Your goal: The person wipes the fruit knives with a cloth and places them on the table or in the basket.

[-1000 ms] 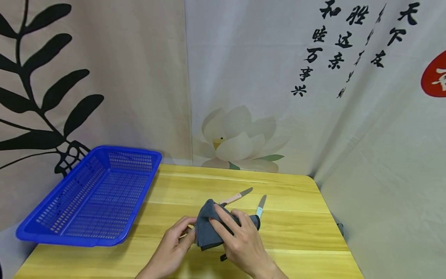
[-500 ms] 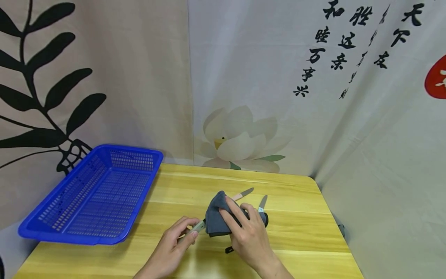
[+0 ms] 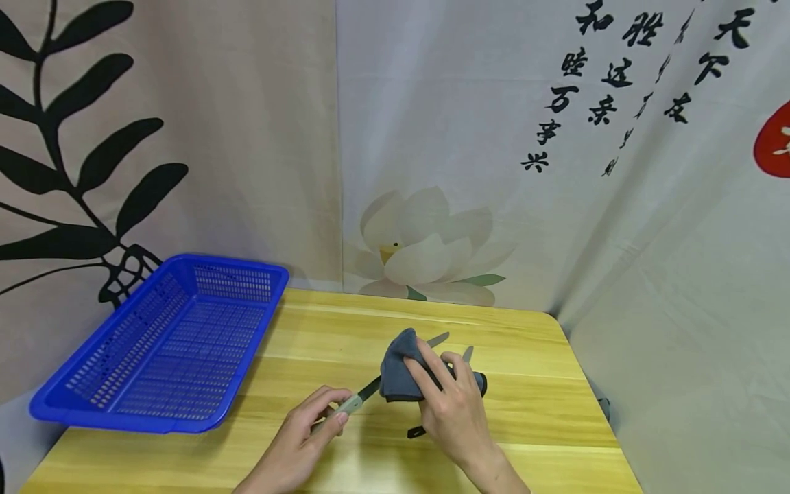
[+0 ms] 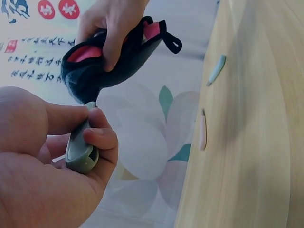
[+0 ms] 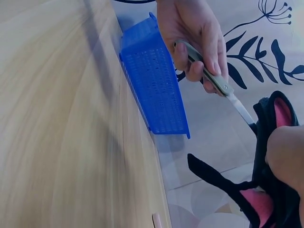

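Note:
My left hand point(image 3: 305, 432) grips the pale green handle point(image 5: 218, 84) of a small knife, whose blade point(image 3: 370, 390) points toward the right. Bunched in my right hand point(image 3: 455, 415) is a dark grey-blue cloth point(image 3: 400, 370) with black edging, a black loop and a pink underside. The blade's tip end meets the cloth and is hidden there. Beyond the cloth lie two more knives: one with a pink handle point(image 4: 203, 133), the other with a light blue-green handle point(image 4: 217, 71). In the head view only their blades show past the cloth and right hand.
A blue plastic basket point(image 3: 162, 431) with perforated walls stands at the left of the wooden table point(image 3: 524, 473). Behind the table hang printed curtains point(image 3: 432, 137) with a lotus, leaves and characters.
The right hand and cloth have moved right and slightly away, sliding along the knife. More of its handle and blade has come into sight. The left hand has barely moved.

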The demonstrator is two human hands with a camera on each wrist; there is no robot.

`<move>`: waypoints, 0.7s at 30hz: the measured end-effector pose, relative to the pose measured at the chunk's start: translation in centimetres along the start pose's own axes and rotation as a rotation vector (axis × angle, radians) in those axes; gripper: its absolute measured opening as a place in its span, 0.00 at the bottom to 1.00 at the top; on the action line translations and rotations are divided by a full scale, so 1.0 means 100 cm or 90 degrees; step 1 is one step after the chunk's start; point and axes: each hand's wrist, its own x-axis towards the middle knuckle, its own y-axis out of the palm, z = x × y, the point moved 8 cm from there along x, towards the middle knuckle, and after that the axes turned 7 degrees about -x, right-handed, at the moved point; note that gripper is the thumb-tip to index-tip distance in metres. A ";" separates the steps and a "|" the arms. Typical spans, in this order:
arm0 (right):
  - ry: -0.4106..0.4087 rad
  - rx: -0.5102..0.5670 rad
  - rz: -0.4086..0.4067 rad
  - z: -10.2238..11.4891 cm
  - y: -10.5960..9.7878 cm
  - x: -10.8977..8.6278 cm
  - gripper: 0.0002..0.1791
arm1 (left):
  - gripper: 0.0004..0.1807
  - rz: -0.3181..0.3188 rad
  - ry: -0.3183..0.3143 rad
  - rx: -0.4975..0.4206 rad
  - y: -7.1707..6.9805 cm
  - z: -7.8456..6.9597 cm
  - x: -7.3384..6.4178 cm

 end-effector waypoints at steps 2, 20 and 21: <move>0.003 -0.002 -0.004 -0.003 0.000 0.000 0.29 | 0.14 0.000 -0.004 -0.007 -0.001 0.001 0.000; 0.044 0.000 -0.020 -0.021 0.002 -0.014 0.24 | 0.14 -0.056 0.012 -0.076 -0.011 0.000 -0.005; 0.039 0.009 -0.037 -0.018 0.000 -0.014 0.22 | 0.14 -0.061 0.008 -0.075 -0.012 0.001 -0.005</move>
